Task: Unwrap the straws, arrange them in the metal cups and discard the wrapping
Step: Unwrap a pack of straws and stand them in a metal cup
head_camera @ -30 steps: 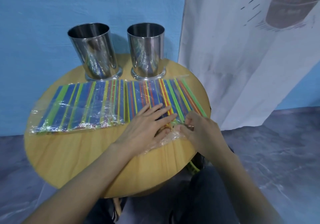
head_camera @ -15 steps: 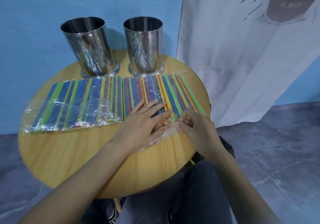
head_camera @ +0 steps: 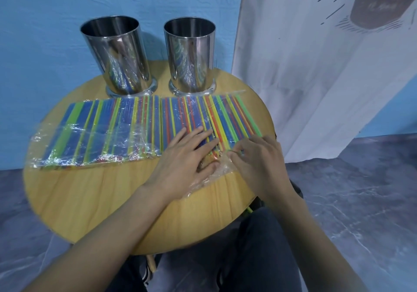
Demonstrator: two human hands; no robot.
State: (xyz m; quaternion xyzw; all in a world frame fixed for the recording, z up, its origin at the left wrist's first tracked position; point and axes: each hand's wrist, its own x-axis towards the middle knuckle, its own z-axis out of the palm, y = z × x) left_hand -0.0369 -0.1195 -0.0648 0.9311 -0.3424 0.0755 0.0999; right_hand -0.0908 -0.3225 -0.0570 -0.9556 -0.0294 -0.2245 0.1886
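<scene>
Two steel cups: left cup (head_camera: pixel 117 56), right cup (head_camera: pixel 190 54); two clear-wrapped multicoloured straw packs: left pack (head_camera: pixel 97 131), right pack (head_camera: pixel 203 113); left hand (head_camera: pixel 187 156) flat on right pack; right hand (head_camera: pixel 259 158) seemingly pinches its wrapper (head_camera: pixel 203 183).

My left hand (head_camera: pixel 187 156) lies flat over the near end of the right straw pack (head_camera: pixel 203 115), hiding the straw tips and the opening of the wrapper (head_camera: pixel 203 180) beneath it. At that pack's near right corner, my right hand (head_camera: pixel 259 158) bunches its fingertips (head_camera: pixel 230 155) in a blur, so I cannot tell whether they pinch the wrapper or a straw.
</scene>
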